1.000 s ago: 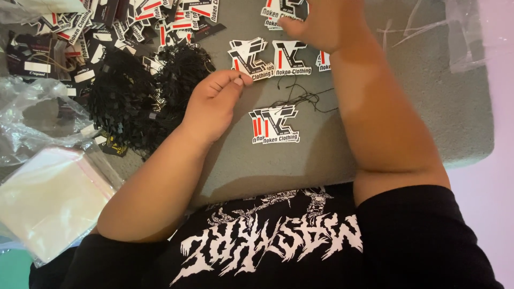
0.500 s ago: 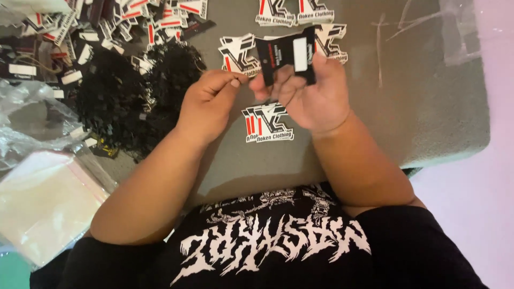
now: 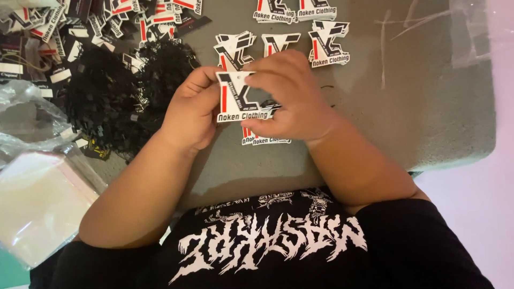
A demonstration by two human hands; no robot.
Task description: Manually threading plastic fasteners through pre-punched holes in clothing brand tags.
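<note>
Both hands pinch one die-cut tag (image 3: 241, 99): left hand (image 3: 190, 109) closed on its edge, right hand (image 3: 289, 96) gripping it. A few tags (image 3: 300, 37) lie sorted on the grey table (image 3: 428, 107); the big heap (image 3: 64, 27) (plus black strings (image 3: 112, 96)) waits.

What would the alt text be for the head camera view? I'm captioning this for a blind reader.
Both hands, left hand and right hand, hold a white die-cut cardboard tag with red and black logo above a grey tabletop. More matching tags lie beyond, with a heap of black strings and clear plastic bags on the left.
</note>
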